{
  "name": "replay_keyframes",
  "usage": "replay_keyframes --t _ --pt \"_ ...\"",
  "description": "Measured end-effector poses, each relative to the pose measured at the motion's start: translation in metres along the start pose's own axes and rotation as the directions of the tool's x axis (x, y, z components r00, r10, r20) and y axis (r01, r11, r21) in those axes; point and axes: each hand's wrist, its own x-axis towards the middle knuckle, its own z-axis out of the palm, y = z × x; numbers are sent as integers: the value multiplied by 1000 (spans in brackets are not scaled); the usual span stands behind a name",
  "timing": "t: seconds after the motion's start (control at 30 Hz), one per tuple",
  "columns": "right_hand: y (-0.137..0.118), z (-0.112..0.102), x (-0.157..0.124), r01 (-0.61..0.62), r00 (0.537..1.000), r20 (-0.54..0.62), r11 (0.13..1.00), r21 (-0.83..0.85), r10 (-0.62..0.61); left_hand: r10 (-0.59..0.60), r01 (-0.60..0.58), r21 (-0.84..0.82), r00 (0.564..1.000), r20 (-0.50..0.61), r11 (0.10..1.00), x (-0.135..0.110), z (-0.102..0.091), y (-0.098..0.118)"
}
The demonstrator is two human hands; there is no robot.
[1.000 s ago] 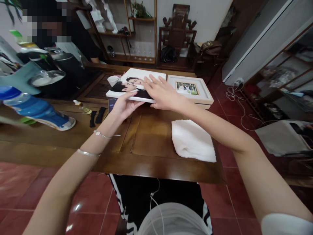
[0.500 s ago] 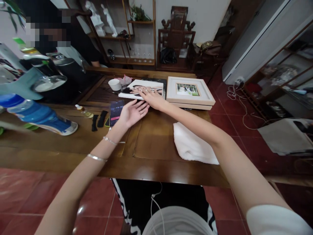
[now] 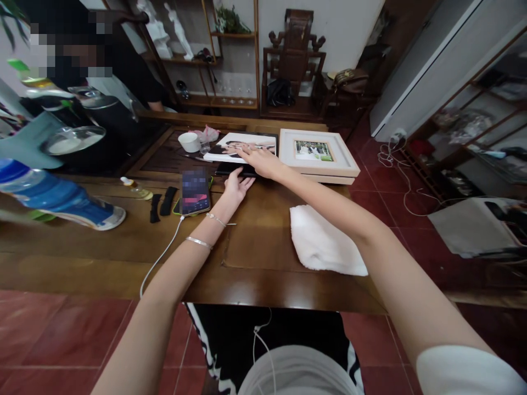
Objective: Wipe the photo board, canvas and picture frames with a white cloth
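Take the bare wood before the person as the dial's centre, twelve o'clock straight ahead. At nine stands a blue-wrapped bottle [image 3: 61, 195]. Farther out, between ten and eleven, a co-worker's dark sleeve [image 3: 138, 77] reaches the table's far side. Nearer, around ten, I see a small dropper bottle [image 3: 138, 190] and two black strips [image 3: 160, 204]; at eleven, a white cup [image 3: 189, 142]; back at ten, a phone [image 3: 195, 191] on its charging cable.

The left hand [image 3: 236, 187] comes in between eleven and twelve, palm turned up, fingers loose and apart, gripping nothing that I can see. Its thumb is by the near edge of a dark flat thing [image 3: 228, 169]; whether they touch I can't tell. Just beyond, at twelve, lies the photo panel [image 3: 255, 140], face up, and the right hand [image 3: 263, 162] rests flat across it, fingers extended rather than clenched.

At one, just beside the panel, sits a pale wooden picture frame [image 3: 349, 159]; a folded white cloth [image 3: 323, 241] lies at three.

To my eye, the step in hand is steadying the panel from above. Shifting it would call for the left fingers to find its near edge and the right palm to ease its pressure.
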Motion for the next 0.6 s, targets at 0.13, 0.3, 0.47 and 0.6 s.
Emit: replay_keyframes --t 0.13,0.3,0.47,0.6 --pt "4 -2 3 12 1000 -12 1000 -5 -12 -20 20 17 999 37 1000 10 2 11" --pt "7 -7 5 -1 1000 23 999 50 0 4 -9 41 994 112 999 8 -2 25" --pt "13 -15 7 11 1000 -18 983 182 -8 8 -22 88 988 157 996 -29 -17 31" --pt "26 -12 8 33 998 -60 969 245 -19 34 -52 108 987 159 993 -75 -35 36"
